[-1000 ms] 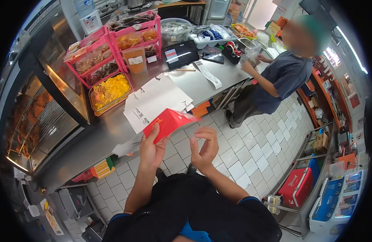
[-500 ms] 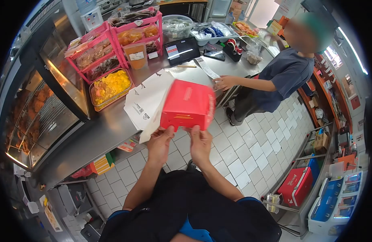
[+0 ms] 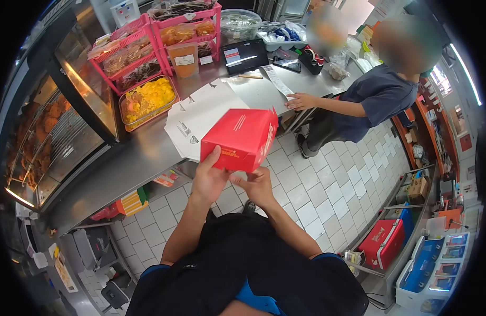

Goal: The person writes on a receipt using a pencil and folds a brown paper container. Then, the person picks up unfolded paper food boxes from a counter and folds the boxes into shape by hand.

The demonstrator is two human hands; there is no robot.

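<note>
In front of my body I hold a red cardboard food box [image 3: 237, 131] with white lines on top and yellow print on its front panel. My left hand [image 3: 209, 180] grips the front left, its thumb pressed on the front panel and its fingers below. At the lower right corner, my right hand [image 3: 255, 186] is closed against the bottom edge, some of its fingers hidden beneath. The box is above the counter edge. Behind it, printed white paper sheets [image 3: 193, 124] lie on the steel counter [image 3: 140, 163].
A tray of yellow food [image 3: 148, 101] and pink racks [image 3: 186, 32] of packets stand at the back left, beside a heated display case [image 3: 42, 142]. Right, a co-worker [image 3: 377, 102] touches a receipt [image 3: 276, 81] near a tablet [image 3: 245, 57]. Another person is behind the counter.
The box has turned slightly and moved a little left. My left thumb has shifted up onto its front panel, and my right hand has moved lower. Another person has appeared behind the counter.
</note>
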